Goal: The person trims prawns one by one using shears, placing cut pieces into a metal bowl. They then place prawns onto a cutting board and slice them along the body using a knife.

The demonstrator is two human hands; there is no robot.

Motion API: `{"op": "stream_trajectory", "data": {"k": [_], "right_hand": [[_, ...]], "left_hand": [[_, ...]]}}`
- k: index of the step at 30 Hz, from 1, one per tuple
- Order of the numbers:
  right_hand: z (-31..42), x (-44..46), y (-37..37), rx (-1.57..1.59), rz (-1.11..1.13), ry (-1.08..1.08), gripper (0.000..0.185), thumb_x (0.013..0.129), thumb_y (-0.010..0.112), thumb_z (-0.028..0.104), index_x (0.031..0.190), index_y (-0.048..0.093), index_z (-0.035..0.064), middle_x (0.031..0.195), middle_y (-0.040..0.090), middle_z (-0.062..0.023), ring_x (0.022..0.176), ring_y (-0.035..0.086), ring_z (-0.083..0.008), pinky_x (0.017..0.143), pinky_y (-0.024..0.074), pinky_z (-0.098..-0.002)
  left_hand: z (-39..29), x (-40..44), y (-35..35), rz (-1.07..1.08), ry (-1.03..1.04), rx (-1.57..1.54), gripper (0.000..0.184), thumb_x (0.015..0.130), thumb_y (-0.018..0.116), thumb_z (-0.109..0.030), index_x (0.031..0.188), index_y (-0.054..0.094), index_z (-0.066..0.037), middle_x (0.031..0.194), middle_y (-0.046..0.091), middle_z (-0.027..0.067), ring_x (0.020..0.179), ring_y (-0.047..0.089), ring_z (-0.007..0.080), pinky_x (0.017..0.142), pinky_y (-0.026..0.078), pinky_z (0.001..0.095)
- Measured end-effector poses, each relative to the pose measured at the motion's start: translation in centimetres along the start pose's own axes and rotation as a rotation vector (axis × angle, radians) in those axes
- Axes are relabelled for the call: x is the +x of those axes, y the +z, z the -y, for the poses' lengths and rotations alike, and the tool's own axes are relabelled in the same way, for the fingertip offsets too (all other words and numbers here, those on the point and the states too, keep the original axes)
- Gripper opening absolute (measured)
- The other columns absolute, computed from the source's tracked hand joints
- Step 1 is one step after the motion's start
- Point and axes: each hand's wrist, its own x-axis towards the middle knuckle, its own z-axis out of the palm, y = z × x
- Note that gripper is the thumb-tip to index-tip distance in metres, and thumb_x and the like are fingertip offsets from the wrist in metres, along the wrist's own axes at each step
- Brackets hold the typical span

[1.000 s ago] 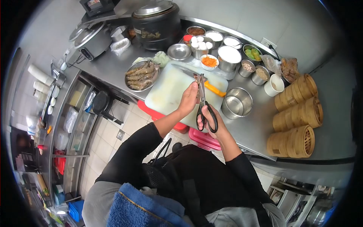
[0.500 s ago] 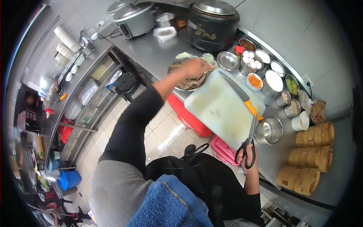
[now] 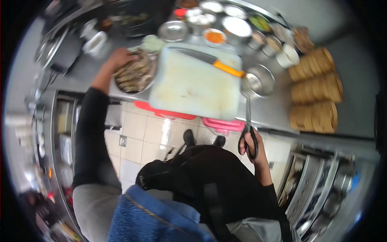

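My left hand [image 3: 121, 57] is at the upper left edge of a metal bowl of shrimp [image 3: 133, 76]; its fingers are blurred, and whether they grip a shrimp cannot be made out. In my right hand [image 3: 254, 146] are black-handled scissors [image 3: 248, 121], blades pointing up beside the cutting board's right edge. A knife with a yellow handle [image 3: 228, 68] lies across the top of the white cutting board [image 3: 193, 88]. An empty metal pot [image 3: 262, 82] stands to the right of the board.
Bamboo steamers [image 3: 314, 90] stand in rows at the right. Behind the board are a metal dish [image 3: 173, 31], a bowl of shredded carrot [image 3: 214, 37], a pot of eggs [image 3: 199, 18] and a white cup [image 3: 288, 55]. Below the counter edge is a pink container [image 3: 223, 125].
My left hand has gone from beside the scissors over the board to the shrimp bowl. My right hand has lowered the scissors to the board's right side. The camera view has shifted.
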Motion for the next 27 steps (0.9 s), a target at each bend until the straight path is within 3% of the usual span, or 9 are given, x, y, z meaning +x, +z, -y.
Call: {"op": "stream_trajectory", "data": {"k": [2,5,9,11,13,14,16,20,27], "right_hand": [[0.0,-1.0,-1.4,-0.051,-0.066,-0.023,0.035,0.096,0.069,0.032,0.106,0.051,0.0035,0.068,0.058,-0.0044,0.051,0.053,-0.0121,0.047,0.0432,-0.0258],[-0.3,-2.3,-4.5,-0.132,-0.170,-0.069,0.035,0.094,0.072,0.026,0.111,0.051,0.0044,0.073,0.059,-0.0042,0.054,0.054,-0.0109,0.049,0.0432,-0.0252],[-0.7,-3.5,-7.3,-0.167,-0.360,-0.068,0.041,0.090,0.077,0.021,0.119,0.052,0.0050,0.076,0.061,-0.0041,0.057,0.053,-0.0091,0.051,0.0415,-0.0237],[-1.5,-4.5,-8.4,-0.091,-0.414,-0.113,0.044,0.091,0.076,0.018,0.125,0.052,0.0042,0.077,0.062,-0.0047,0.056,0.053,-0.0090,0.051,0.0403,-0.0236],[-2.5,-6.0,-9.4,-0.046,-0.470,-0.081,0.044,0.093,0.073,0.018,0.128,0.051,0.0039,0.077,0.063,-0.0052,0.056,0.053,-0.0093,0.050,0.0403,-0.0243],[-3.1,-6.8,-9.8,-0.039,-0.511,-0.088,0.044,0.093,0.073,0.019,0.128,0.051,0.0040,0.076,0.062,-0.0048,0.055,0.052,-0.0098,0.050,0.0406,-0.0245],[-4.4,-8.7,-11.3,-0.078,-0.549,-0.108,0.045,0.092,0.074,0.018,0.129,0.052,0.0038,0.075,0.061,-0.0041,0.055,0.053,-0.0100,0.050,0.0413,-0.0245],[-7.1,-11.9,-14.1,-0.129,-0.583,-0.150,0.047,0.090,0.072,0.012,0.131,0.051,0.0031,0.077,0.062,-0.0056,0.057,0.055,-0.0112,0.049,0.0438,-0.0249],[-7.6,-10.7,-19.0,-0.416,-0.357,-0.095,0.053,0.089,0.062,-0.009,0.139,0.049,-0.0010,0.079,0.064,-0.0045,0.067,0.065,-0.0146,0.061,0.0512,-0.0253]], "left_hand": [[-3.3,-1.4,-0.3,-0.371,0.055,-0.081,0.044,0.089,0.069,-0.042,0.115,0.074,-0.006,0.109,0.070,0.0214,0.106,0.066,0.0363,0.093,0.051,0.0417],[-12.5,-1.7,0.5,-0.514,0.249,-0.523,0.042,0.089,0.074,-0.030,0.122,0.070,-0.004,0.110,0.070,0.0177,0.103,0.068,0.0281,0.091,0.052,0.0362],[-27.2,-0.8,6.2,0.009,0.581,-0.689,0.052,0.091,0.073,-0.029,0.135,0.062,-0.005,0.101,0.071,0.0112,0.090,0.067,0.0178,0.080,0.054,0.0325],[-34.8,-0.4,9.9,0.428,0.357,-0.913,0.077,0.091,0.072,-0.043,0.149,0.044,-0.001,0.122,0.065,0.0141,0.094,0.067,0.0189,0.084,0.054,0.0315],[-40.9,-0.1,12.3,0.657,0.223,-1.216,0.057,0.092,0.070,-0.048,0.125,0.056,-0.003,0.117,0.064,0.0109,0.094,0.065,0.0165,0.085,0.054,0.0310],[-43.0,1.1,14.8,0.582,0.159,-1.315,0.044,0.092,0.070,-0.047,0.109,0.058,-0.008,0.111,0.065,0.0079,0.093,0.064,0.0148,0.084,0.054,0.0322],[-45.0,0.7,14.4,0.475,0.090,-1.199,0.039,0.091,0.072,-0.041,0.111,0.062,-0.009,0.103,0.066,0.0064,0.091,0.064,0.0164,0.082,0.054,0.0329],[-40.6,-2.9,19.6,-0.339,0.324,-0.664,0.037,0.087,0.073,-0.029,0.116,0.066,-0.008,0.102,0.065,0.0110,0.087,0.066,0.0230,0.079,0.053,0.0339],[-32.3,-17.5,21.2,-0.649,0.067,-0.893,0.035,0.086,0.075,-0.013,0.120,0.064,-0.009,0.114,0.058,0.0106,0.093,0.063,0.0204,0.074,0.053,0.0304]]}}
